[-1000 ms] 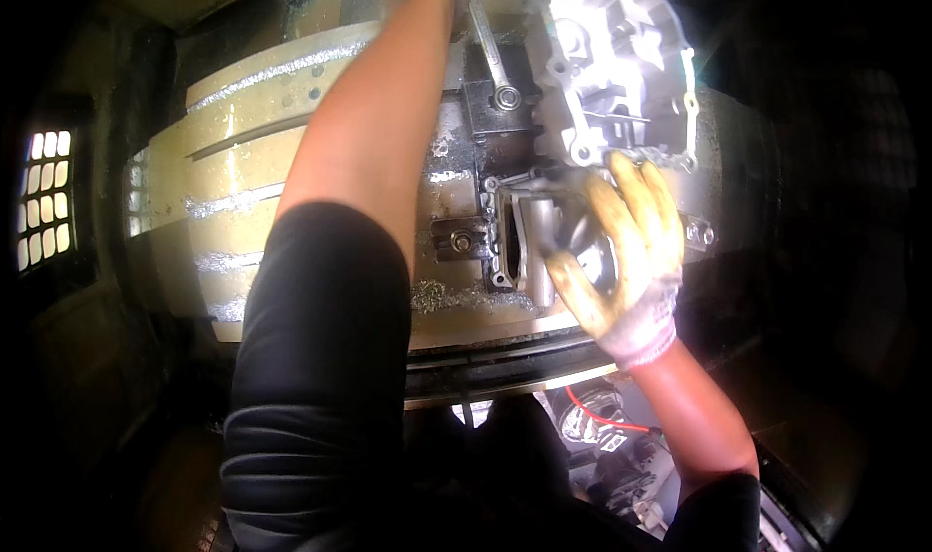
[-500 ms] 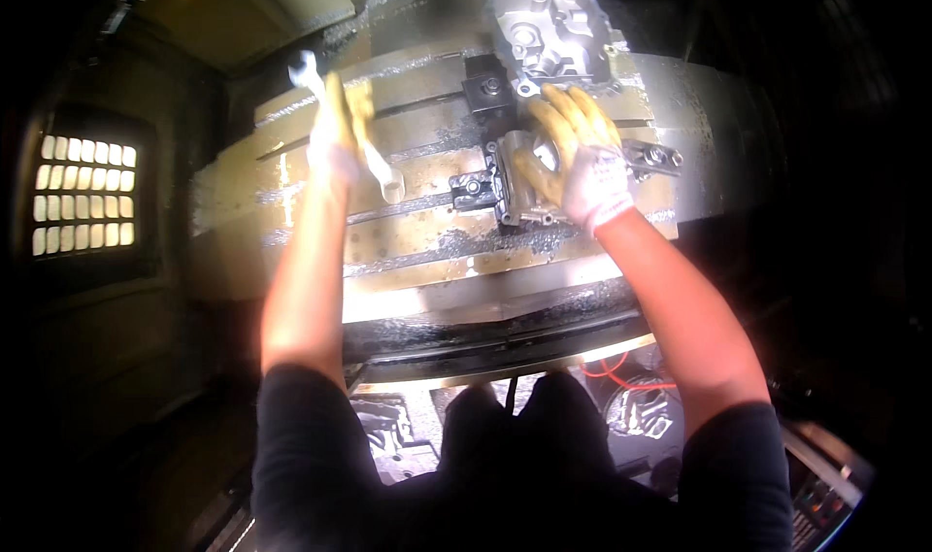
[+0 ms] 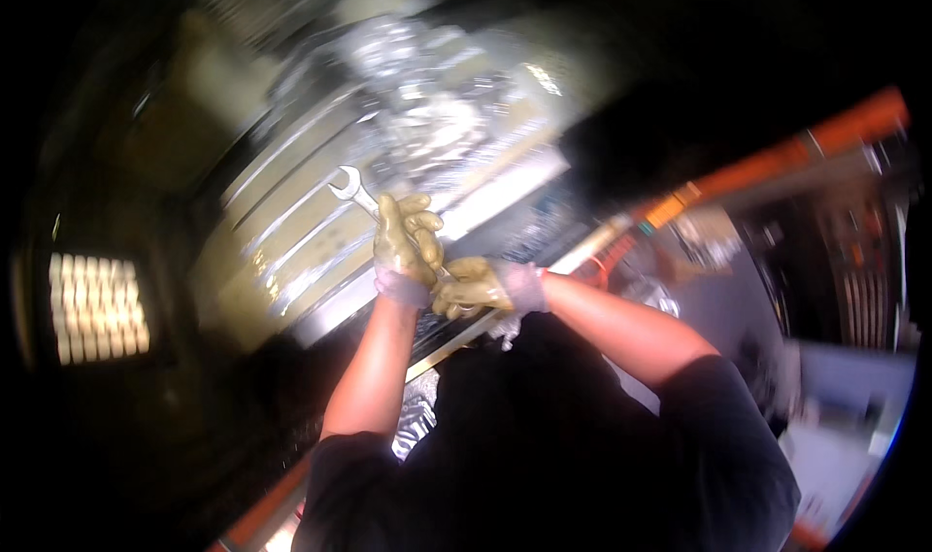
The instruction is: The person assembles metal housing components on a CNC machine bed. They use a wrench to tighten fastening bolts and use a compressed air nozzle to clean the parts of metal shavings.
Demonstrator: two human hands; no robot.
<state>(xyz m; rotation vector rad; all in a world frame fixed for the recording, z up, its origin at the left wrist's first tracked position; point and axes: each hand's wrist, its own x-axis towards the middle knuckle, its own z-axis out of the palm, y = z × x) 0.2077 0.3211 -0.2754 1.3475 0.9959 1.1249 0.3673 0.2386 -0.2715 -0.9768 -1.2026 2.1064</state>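
A silver combination wrench point(image 3: 357, 193) slants up from my gloved left hand point(image 3: 408, 239), its open-ended jaw pointing to the upper left. The fingers of that hand are curled around its shaft. Just below and to the right, my right hand point(image 3: 478, 287), in the same yellow-coated glove, is closed at the wrench's lower end. That end is covered by the fingers. Beyond both hands, metal castings point(image 3: 437, 130) sit on the slotted machine table point(image 3: 320, 202), badly smeared by motion.
An orange rail point(image 3: 825, 133) runs along the right side. A grey cart or bench surface point(image 3: 835, 387) stands at the lower right. On the far left glows a gridded light panel point(image 3: 100, 307). Dark machine walls surround the table.
The view has turned, with the machine table now tilted and farther off. My right hand has left the casting and come to the wrench, which my left hand has drawn in closer.
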